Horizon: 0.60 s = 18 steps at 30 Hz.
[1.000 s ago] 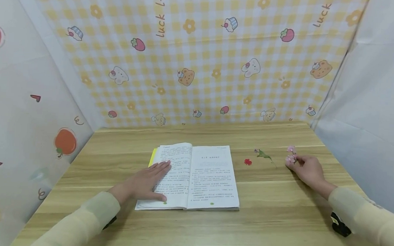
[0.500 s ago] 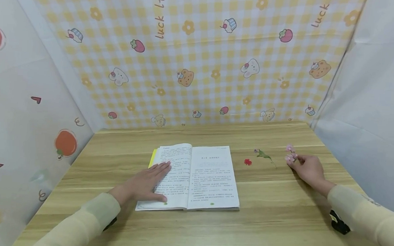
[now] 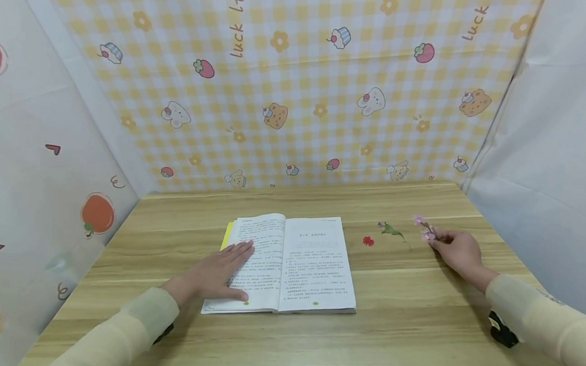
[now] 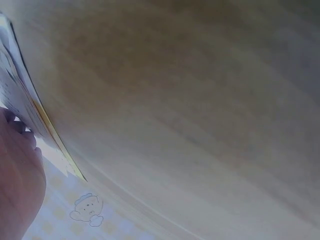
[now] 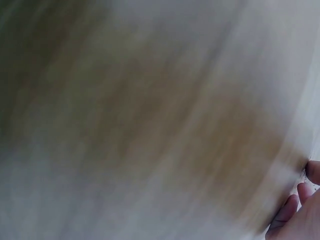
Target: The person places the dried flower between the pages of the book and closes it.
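Observation:
An open book (image 3: pixel 314 261) with printed pages lies on the wooden table (image 3: pixel 274 348). My left hand (image 3: pixel 213 275) rests flat on its left page, fingers straight and thumb spread toward the lower edge. In the left wrist view the same hand (image 4: pixel 20 175) shows beside the book's page edges (image 4: pixel 30 95). Over at the right, my right hand (image 3: pixel 458 255) pinches the stem of a small pink flower sprig (image 3: pixel 424 227), its blossoms pointing left and away. The right wrist view catches only some fingers (image 5: pixel 287 210) at its edge; the sprig is hidden there.
Between the book and the right hand lie a red flower (image 3: pixel 368 241) and a green sprig with a purplish bloom (image 3: pixel 391 229). A yellow checked cloth (image 3: pixel 304 67) hangs behind the table, with white cloth at both sides.
The pink sprig has tilted to the left in my right hand, its blossoms shifting toward the green sprig. My left hand stays in place on the page.

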Each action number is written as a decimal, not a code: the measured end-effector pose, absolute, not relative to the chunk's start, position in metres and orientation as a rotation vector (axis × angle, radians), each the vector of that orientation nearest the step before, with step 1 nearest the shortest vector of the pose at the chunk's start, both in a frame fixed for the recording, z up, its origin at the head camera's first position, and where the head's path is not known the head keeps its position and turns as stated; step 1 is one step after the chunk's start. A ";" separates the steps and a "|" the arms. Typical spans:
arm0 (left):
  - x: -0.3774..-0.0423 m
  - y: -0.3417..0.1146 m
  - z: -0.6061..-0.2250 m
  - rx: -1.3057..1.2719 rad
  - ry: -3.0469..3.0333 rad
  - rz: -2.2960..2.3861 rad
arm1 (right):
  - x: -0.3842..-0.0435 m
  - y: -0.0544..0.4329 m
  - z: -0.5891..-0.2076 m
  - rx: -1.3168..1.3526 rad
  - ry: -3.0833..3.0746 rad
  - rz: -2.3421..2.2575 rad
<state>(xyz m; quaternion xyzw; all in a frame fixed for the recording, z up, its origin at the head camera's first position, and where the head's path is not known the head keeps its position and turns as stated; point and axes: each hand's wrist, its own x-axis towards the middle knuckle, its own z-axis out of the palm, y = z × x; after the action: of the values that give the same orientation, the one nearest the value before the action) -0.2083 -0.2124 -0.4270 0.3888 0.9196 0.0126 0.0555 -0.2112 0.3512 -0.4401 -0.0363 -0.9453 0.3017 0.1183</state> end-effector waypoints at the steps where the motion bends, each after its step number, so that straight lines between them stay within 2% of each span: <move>1: -0.208 -0.212 -0.427 1.183 2.794 0.036 | -0.211 0.351 -0.440 -0.110 -2.767 0.883; 18: -0.207 -0.213 -0.428 1.189 2.803 0.049 | -0.212 0.354 -0.432 -0.238 -2.841 0.942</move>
<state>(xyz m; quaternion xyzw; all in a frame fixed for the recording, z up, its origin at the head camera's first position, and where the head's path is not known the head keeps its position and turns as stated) -0.2073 -0.2128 -0.4278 0.3901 0.9194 0.0162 0.0481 -0.2122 0.3536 -0.4322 -0.0791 -0.9439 0.3130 0.0696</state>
